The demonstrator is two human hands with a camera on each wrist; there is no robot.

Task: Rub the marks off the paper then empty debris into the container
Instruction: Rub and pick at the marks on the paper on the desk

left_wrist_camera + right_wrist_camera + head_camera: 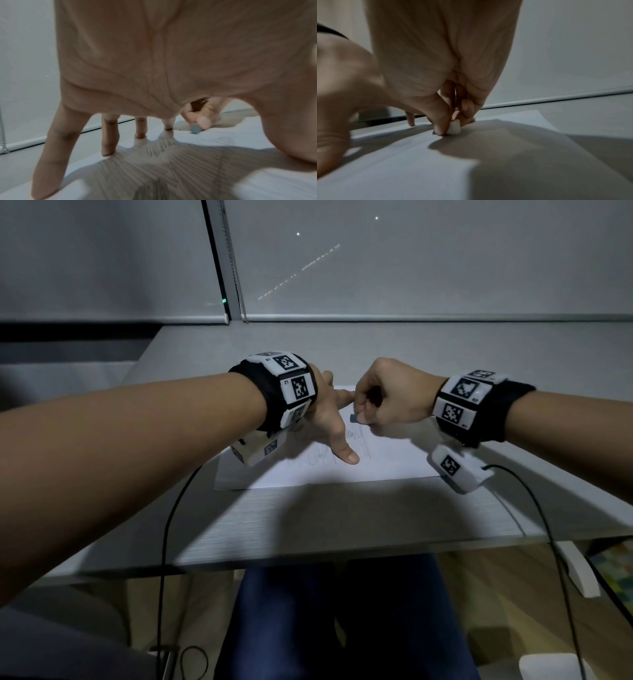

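A white sheet of paper lies on the grey desk, with faint pencil marks across its middle. My left hand presses on the paper with spread straight fingers and the thumb out toward me. My right hand pinches a small eraser between thumb and fingertips, its tip down on the paper near the far edge. In the left wrist view the eraser looks blue-grey. No container is in view.
The grey desk ends close to me, with my legs below it. Black cables hang from both wrist cameras over the front edge. Roller blinds cover the window behind the desk.
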